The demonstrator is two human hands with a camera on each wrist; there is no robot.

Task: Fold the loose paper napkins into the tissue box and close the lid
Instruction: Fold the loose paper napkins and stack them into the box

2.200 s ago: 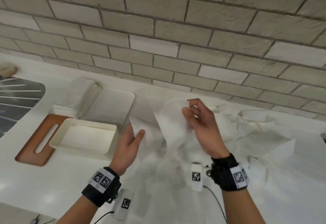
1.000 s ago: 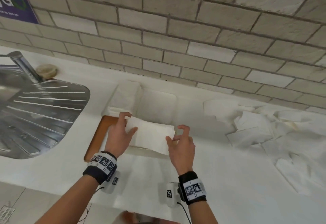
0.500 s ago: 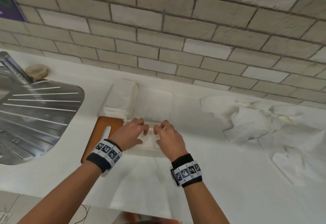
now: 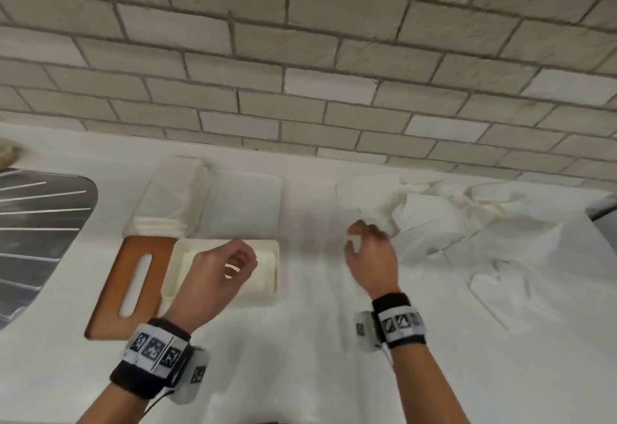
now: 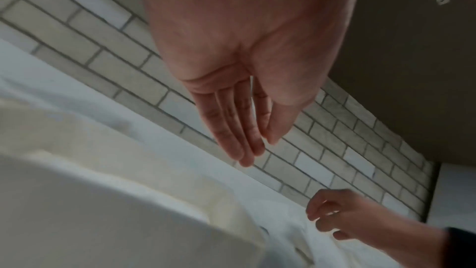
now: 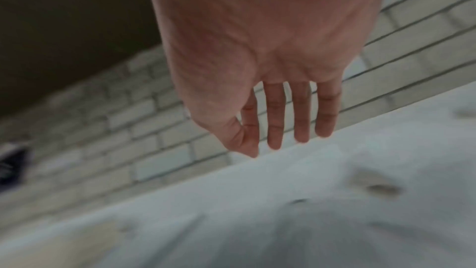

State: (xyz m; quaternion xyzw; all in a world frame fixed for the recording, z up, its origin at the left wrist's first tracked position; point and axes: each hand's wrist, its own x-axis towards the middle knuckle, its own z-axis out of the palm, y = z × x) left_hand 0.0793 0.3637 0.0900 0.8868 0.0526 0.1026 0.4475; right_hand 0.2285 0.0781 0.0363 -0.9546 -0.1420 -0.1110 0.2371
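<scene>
Bare counter (image 4: 310, 233) (white) separates tissue box (image 4: 270, 295) and napkins (image 4: 434, 223).

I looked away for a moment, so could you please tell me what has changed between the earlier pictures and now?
The folded napkin both hands carried over now lies in the tissue box, let go. The left hand has lifted just above the box, empty; the right hand has swung right to the loose napkins, also empty. The wooden lid and napkin stack stayed put.
</scene>
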